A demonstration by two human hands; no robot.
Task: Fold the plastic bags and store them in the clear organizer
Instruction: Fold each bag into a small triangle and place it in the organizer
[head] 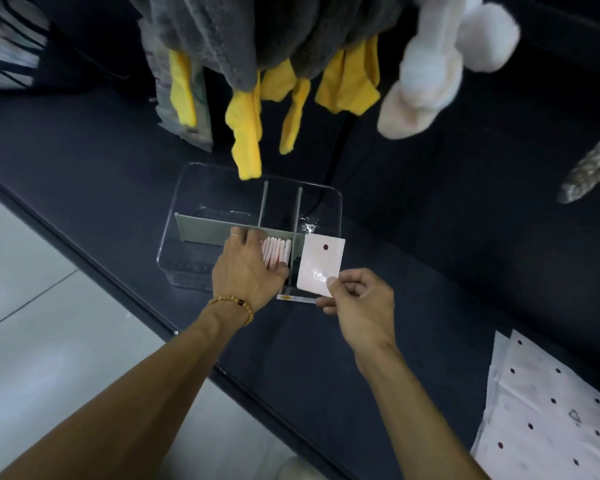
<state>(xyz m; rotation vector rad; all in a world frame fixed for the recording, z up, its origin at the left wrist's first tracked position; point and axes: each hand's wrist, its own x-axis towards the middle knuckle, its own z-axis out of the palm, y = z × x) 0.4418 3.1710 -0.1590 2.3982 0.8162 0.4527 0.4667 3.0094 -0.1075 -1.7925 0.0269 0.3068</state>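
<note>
**Clear plastic, pink stack, one more bag going in**

Pink folded bags (276, 252) are standing on edge in a near compartment of the clear organizer (194, 181), and I am watching the left hand (248, 268) pressing against them, fingers laid along the row and thumb towards the near wall, so they are being held to the left. The right hand (355, 301) is pinching the near corner of a freshly folded bag (321, 265), a pale pink rectangle with one dark dot, holding it over the organizer's right near corner, just beside the stack. Both hands are busy and apart, each with its own thing.

More unfolded dotted bags (548, 403) are lying on the dark counter (430, 237) at the near right, so I am judging the task only partly done.

The risks I am seeing from here: the folded bag is gripped by one corner only, so it may be springing open or bending as it goes down, catching on the grey divider (297, 209). If the left hand is easing off too soon, the upright row could be fanning out and closing the gap. The organizer looks light; a sideways push might be sliding it along the counter. Yellow cloths (245, 133) hanging above are partly blocking my view of the far compartments.
</note>
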